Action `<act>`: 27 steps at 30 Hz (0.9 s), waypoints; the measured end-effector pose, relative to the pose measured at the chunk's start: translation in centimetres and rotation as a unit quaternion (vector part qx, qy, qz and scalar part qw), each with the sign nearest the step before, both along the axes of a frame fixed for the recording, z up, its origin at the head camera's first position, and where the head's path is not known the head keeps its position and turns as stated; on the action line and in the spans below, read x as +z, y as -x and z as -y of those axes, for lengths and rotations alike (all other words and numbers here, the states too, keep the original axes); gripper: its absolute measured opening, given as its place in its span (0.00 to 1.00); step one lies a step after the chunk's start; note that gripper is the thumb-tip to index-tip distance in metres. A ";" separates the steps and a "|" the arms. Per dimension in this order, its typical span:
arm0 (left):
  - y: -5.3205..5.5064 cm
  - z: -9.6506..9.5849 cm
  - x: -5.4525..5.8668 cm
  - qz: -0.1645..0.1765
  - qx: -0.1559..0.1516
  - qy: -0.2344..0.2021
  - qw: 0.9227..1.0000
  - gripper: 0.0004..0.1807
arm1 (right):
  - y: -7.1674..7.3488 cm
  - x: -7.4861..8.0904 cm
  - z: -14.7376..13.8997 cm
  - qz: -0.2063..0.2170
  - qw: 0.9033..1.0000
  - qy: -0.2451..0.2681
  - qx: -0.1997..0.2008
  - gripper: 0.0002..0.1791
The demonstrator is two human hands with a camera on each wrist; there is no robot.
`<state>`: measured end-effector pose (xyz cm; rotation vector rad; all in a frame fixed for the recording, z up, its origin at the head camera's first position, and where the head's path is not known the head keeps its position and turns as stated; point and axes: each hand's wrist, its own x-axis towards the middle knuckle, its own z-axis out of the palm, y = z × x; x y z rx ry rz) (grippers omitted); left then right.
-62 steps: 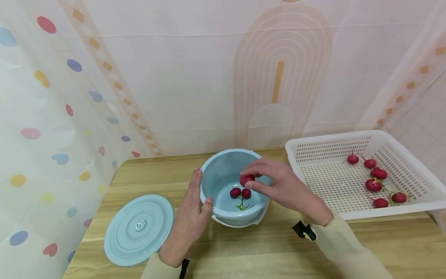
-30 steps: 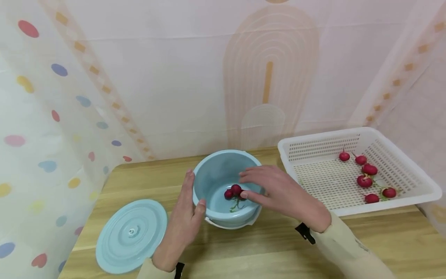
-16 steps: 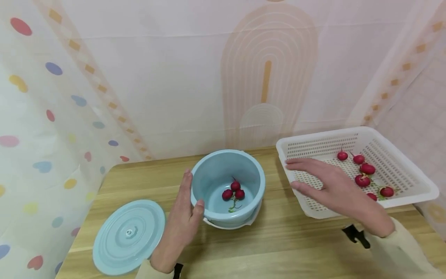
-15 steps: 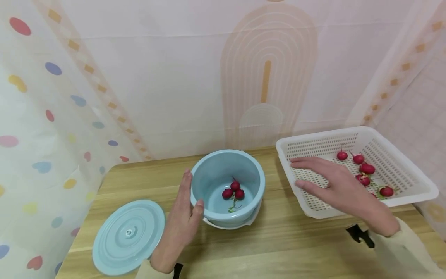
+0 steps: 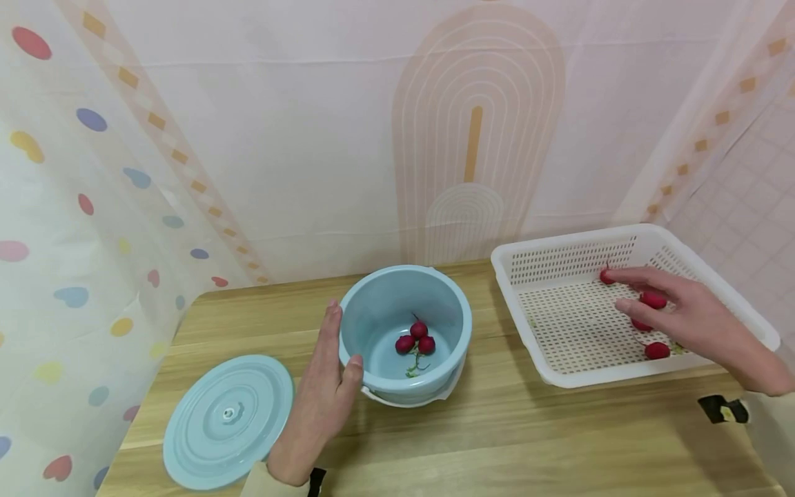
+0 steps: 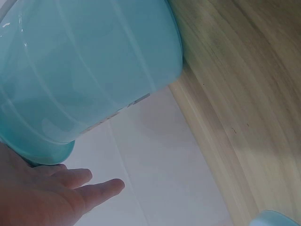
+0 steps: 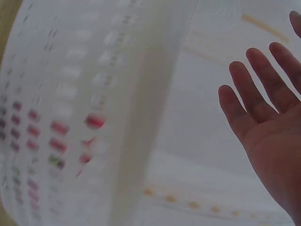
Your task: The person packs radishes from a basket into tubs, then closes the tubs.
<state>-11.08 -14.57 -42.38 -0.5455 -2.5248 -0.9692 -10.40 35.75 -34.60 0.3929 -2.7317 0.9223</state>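
One bucket (image 5: 397, 293) holds three radishes (image 5: 406, 344); one basket (image 5: 565, 324), at three o'clock, shows four. Left hand (image 5: 317, 393), straight-fingered, touches bucket; right hand (image 5: 698, 314), unclenched, overhangs basket.

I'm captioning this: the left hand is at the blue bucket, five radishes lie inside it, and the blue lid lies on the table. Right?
Not quite: the head view shows three radishes in the blue bucket, not five. The rest stands.
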 end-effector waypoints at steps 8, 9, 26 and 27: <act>0.1 0.0 0.0 -0.002 -0.001 0.001 1.000 0.40 | 0.8 -1.5 -4.4 0.084 0.996 -0.002 -0.009 0.23; 0.1 0.0 0.0 -0.003 0.000 0.001 1.000 0.40 | 0.9 -1.7 -4.8 0.091 0.996 -0.004 -0.009 0.23; 0.1 0.0 0.1 0.015 0.002 0.002 1.000 0.40 | 3.1 -3.1 -8.8 0.201 0.979 -0.026 0.016 0.26; 0.1 0.0 0.1 0.015 0.003 0.002 1.000 0.40 | 3.2 -3.1 -8.8 0.208 0.978 -0.025 0.018 0.26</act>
